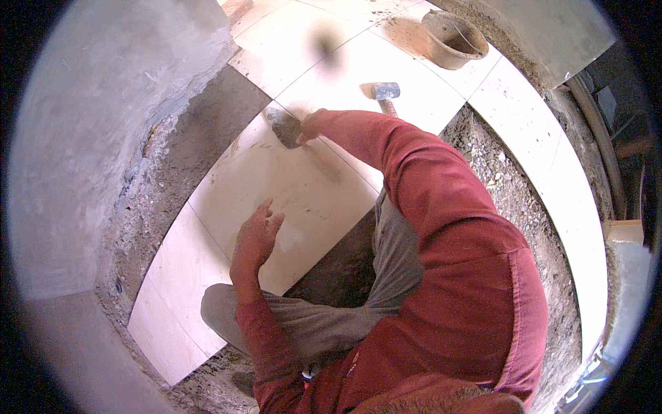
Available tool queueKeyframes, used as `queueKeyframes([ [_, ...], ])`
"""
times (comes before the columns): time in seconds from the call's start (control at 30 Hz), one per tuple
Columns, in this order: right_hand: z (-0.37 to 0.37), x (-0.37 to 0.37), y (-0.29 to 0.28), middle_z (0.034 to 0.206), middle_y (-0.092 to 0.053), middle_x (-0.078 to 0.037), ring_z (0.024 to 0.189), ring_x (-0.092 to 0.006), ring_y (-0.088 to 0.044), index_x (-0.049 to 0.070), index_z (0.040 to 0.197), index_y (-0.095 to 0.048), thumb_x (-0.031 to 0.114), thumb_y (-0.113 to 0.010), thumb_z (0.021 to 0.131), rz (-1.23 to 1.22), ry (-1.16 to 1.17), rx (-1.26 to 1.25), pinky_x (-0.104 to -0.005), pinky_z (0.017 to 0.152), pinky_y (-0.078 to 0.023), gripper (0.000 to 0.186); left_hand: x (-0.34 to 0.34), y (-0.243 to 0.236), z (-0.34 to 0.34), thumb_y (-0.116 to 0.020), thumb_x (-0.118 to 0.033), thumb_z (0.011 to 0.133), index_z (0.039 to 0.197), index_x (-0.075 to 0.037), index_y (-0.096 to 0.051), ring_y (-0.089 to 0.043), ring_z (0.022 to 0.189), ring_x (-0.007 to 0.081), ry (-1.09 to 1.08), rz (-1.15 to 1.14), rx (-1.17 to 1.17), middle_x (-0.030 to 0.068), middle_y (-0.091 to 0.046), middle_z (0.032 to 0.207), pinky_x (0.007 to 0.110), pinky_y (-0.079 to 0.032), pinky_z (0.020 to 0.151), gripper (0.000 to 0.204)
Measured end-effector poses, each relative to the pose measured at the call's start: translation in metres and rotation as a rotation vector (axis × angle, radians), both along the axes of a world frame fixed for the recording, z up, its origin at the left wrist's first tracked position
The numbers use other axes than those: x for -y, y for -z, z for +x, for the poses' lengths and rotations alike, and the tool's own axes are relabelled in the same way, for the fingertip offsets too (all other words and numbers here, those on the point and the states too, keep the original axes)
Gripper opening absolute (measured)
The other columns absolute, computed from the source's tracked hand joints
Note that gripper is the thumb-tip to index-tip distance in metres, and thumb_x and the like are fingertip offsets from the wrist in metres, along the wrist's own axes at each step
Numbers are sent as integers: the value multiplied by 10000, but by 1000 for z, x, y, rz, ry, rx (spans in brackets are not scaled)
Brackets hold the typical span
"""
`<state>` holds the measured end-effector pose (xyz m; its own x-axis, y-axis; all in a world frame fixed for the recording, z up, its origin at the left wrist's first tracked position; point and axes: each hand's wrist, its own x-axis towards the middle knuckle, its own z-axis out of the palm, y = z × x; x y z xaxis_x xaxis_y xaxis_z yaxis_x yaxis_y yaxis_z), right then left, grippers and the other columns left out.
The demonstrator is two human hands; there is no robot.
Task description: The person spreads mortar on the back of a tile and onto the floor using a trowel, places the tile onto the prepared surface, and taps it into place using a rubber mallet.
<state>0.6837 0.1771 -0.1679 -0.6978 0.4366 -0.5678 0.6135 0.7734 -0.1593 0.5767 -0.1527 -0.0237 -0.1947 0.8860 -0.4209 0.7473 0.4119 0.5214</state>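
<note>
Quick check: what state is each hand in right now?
Left hand: open, holding nothing, over the pale tile.
Right hand: apparently closed on a grey trowel-like tool; the grip itself is partly hidden.

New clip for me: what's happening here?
A person, legs folded, is bent over pale floor tiles. The right hand holds what looks like a trowel near one tile's far corner; the left hand is open and holds nothing. A mallet and bucket rest on tiles beyond.
</note>
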Motion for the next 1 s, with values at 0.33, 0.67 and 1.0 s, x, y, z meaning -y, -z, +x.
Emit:
queueKeyframes([
  [0.33, -6, 29, 8, 1092, -673, -190, 932, -314, -686, 48, 1153, -673, 419, -623, 891, -264, 79, -85, -477, 764, -556, 457, 7, 20, -25, -543, -442, 949, 1348, -25, -515, -586, 1163, 413, 8, -170, -84, 266, -615, 1233, 473, -456, 986, 578],
  [0.67, 58, -85, 120, 1082, -702, -96, 985, -299, -674, 137, 1128, -705, 355, -678, 847, 136, 48, -35, -427, 820, -538, 357, -23, 44, 6, -564, -441, 940, 1354, -38, -511, -603, 1134, 419, 140, -108, 0, 278, -634, 1186, 475, -468, 960, 580],
  [1.0, -64, -22, -32, 1012, -736, -26, 962, -252, -701, 181, 986, -762, 296, -696, 828, 429, -14, -389, -424, 742, -565, 207, 29, 12, -24, -534, -418, 954, 1311, -17, -545, -618, 1105, 399, 55, -136, -135, 258, -639, 1191, 462, -474, 945, 537],
])
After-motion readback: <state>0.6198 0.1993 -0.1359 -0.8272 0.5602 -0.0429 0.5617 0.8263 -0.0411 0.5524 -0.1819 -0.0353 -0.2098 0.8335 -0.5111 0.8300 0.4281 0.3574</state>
